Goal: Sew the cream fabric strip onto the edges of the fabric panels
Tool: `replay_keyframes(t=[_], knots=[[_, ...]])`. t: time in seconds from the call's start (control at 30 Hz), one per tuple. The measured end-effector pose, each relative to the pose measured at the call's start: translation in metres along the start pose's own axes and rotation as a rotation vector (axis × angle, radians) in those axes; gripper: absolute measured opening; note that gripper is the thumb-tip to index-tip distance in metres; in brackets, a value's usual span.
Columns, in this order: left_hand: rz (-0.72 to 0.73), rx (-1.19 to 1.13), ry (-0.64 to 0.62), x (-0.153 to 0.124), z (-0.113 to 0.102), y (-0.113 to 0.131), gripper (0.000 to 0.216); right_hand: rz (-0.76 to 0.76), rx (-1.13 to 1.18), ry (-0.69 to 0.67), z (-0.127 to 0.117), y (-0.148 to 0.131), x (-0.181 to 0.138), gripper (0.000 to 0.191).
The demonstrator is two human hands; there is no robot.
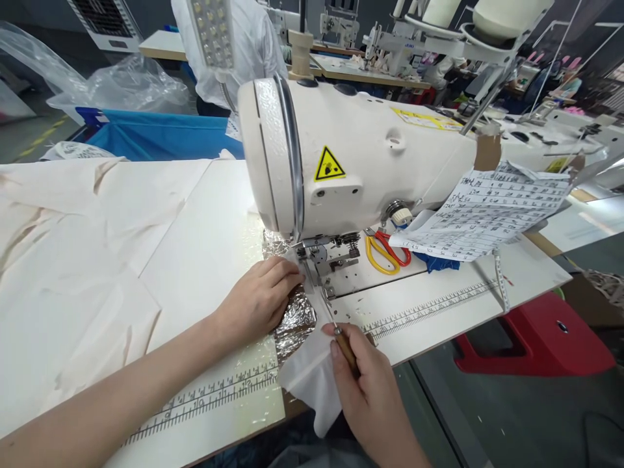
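A thin strip of white fabric [312,374] runs from under the needle area of the white sewing machine [361,130] down over the table's front edge. My left hand [263,296] lies left of the needle area, its fingers bent and pressed together on the fabric's left edge. In my right hand [370,390] is an awl [347,351] with a wooden handle, gripped between thumb and fingers. Its thin metal tip points up along the fabric toward the presser foot. Shiny crinkled film [296,318] covers the tabletop under my left fingertips.
Several pale fabric pieces [73,260] spread over the table at left. Yellow- and red-handled scissors [385,253] lie behind the needle area. A handwritten paper sheet [487,208] hangs at right. Beyond are a blue bin [160,133], a person in white [253,45] and a red stool [536,344].
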State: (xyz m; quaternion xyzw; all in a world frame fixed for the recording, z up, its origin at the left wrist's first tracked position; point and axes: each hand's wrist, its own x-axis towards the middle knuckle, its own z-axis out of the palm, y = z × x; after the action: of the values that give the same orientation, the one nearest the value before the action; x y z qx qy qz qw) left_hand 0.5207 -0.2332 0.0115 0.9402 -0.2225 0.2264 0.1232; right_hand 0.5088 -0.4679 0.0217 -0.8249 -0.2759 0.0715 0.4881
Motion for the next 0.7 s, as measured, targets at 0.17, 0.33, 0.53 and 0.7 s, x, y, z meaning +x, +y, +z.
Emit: replay_keyframes(t=[0.17, 0.33, 0.53, 0.7], knots=[[-0.046, 0.082, -0.002, 0.000, 0.002, -0.001, 0.033, 0.005, -0.017, -0.055, 0.002, -0.002, 0.012, 0.024], [-0.039, 0.023, 0.048, 0.001, -0.001, 0.003, 0.031, 0.008, -0.035, -0.085, 0.005, -0.002, 0.022, 0.024], [0.009, 0.050, 0.037, 0.001, 0.001, 0.003, 0.028, -0.009, -0.003, -0.075, 0.008, 0.001, 0.027, 0.023], [-0.015, 0.163, -0.011, 0.003, 0.002, 0.003, 0.031, -0.017, -0.041, -0.058, 0.009, 0.002, 0.031, 0.023]])
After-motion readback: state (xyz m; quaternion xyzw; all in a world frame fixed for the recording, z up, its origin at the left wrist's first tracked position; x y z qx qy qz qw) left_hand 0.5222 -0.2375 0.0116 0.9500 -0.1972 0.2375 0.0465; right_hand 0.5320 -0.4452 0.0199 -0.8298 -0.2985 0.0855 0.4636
